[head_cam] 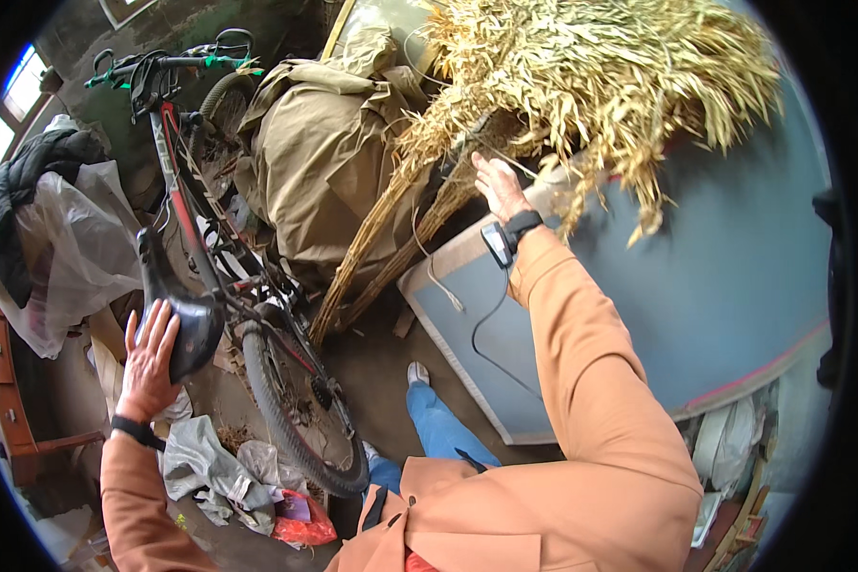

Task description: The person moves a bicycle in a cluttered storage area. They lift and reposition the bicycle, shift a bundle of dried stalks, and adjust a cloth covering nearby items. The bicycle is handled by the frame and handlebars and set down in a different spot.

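Note:
My left hand (150, 357) rests palm down on the black saddle (196, 336) of a red and black mountain bike (179, 193). Its fingers lie extended over the saddle without closing around it. My right hand (499, 187) is stretched forward beside the bundles of dried stalks (386, 214), just below their leafy tops (579, 79). The fingers of that hand are extended; whether the fingertips touch the stalks I cannot tell. A pale cord (429, 261) hangs from the bundles, whose stalk ends lean down towards the floor near the bike's rear wheel (279, 407).
A large blue-grey panel (708, 279) with a pale border spreads at right, under the leafy tops. Behind the bike stands a bulky heap under a tan cover (336, 150). Plastic bags (214, 465) lie beside the rear wheel. Clear sheeting (79, 243) and a dark jacket (14, 193) are at left.

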The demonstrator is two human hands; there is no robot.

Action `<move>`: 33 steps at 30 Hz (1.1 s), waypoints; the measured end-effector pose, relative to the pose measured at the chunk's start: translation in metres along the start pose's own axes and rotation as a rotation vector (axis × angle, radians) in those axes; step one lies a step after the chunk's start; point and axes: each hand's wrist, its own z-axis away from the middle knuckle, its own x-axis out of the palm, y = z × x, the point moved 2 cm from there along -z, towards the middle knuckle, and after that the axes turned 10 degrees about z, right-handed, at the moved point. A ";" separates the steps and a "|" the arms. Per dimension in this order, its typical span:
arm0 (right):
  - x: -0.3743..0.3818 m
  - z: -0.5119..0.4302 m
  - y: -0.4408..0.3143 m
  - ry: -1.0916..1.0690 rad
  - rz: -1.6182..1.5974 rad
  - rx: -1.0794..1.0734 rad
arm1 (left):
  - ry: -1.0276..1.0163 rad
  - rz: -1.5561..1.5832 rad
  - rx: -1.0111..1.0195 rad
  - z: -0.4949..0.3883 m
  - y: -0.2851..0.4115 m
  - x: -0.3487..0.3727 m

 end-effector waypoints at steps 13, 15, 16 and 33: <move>-0.040 -0.220 -0.029 0.268 -0.203 0.070 | -0.107 -0.011 -0.116 -0.005 -0.007 0.011; -0.036 -0.225 -0.035 0.018 -0.418 -0.029 | -0.117 -0.015 -0.121 -0.004 -0.009 0.012; -0.036 -0.224 -0.036 0.039 -0.425 -0.049 | -0.117 -0.020 -0.120 -0.004 -0.009 0.012; 0.027 -0.090 -0.104 -0.210 -0.257 -0.360 | -0.049 0.001 -0.073 -0.006 -0.011 0.014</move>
